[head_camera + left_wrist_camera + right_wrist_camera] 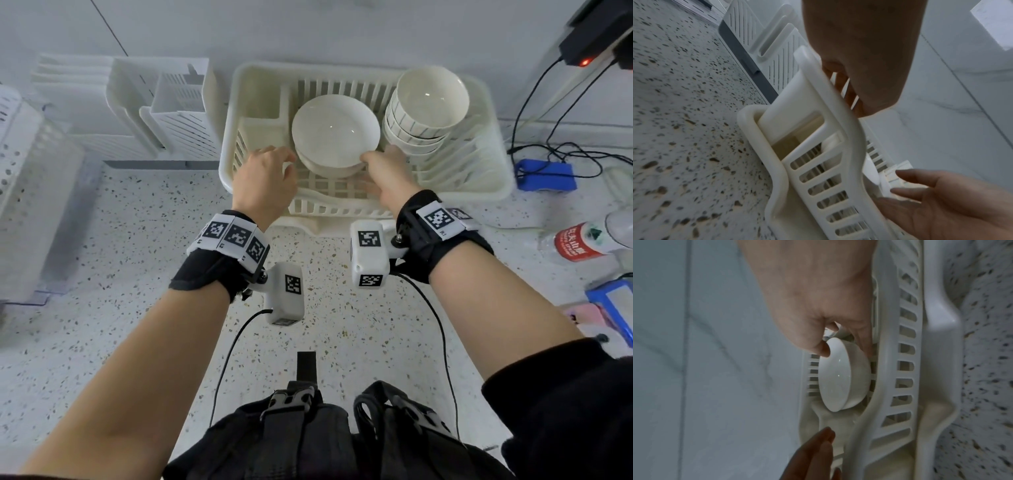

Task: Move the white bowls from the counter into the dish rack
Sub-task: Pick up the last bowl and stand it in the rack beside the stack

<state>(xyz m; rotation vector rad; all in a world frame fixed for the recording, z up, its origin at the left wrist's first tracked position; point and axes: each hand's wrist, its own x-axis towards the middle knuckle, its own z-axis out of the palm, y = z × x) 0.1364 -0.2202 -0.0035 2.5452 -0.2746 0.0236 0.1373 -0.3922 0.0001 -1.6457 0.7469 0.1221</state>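
2 white bowls (334, 137), nested, sit in dish rack (493, 192) beside a stack of ribbed bowls (424, 106). Right hand (387, 174) pinches the rim; left hand (265, 178) hovers slack, holding nothing. Risk: a 1-sided hold may tip the pair, chipping them against the ribbed stack.

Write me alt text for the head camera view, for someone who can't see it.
Two hands set a white bowl onto another in a cream dish rack: the right hand pinches its rim, the left hand hovers open beside it. A stack of ribbed bowls stands to the right.
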